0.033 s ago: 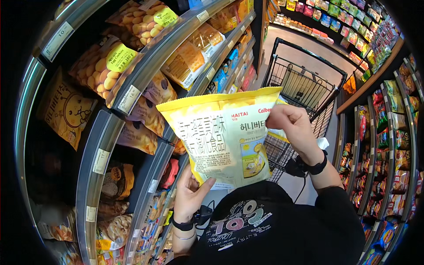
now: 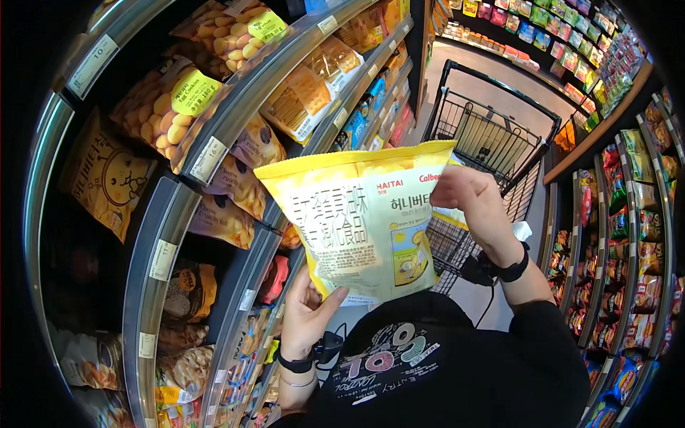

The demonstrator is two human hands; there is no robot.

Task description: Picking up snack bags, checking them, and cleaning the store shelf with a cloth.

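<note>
Head view: bag (image 2: 342,250) has barely budged, so it's still just held up in front of the shirt (image 2: 471,364), left hand (image 2: 305,314) clamped on its lower left corner, right hand (image 2: 477,203) half-curled at the right edge, can't really tell if gripping.

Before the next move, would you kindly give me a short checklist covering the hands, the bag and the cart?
1. Left hand gripping the bag at its lower left: ok.
2. Right hand firmly gripping the bag's right edge: cannot tell; fingers are curled there.
3. Bag's top edge looks closed: ok.
4. Cart standing upright ahead: ok.
5. Clear view of the whole cart: not ok; the bag and right hand cover part.
</note>
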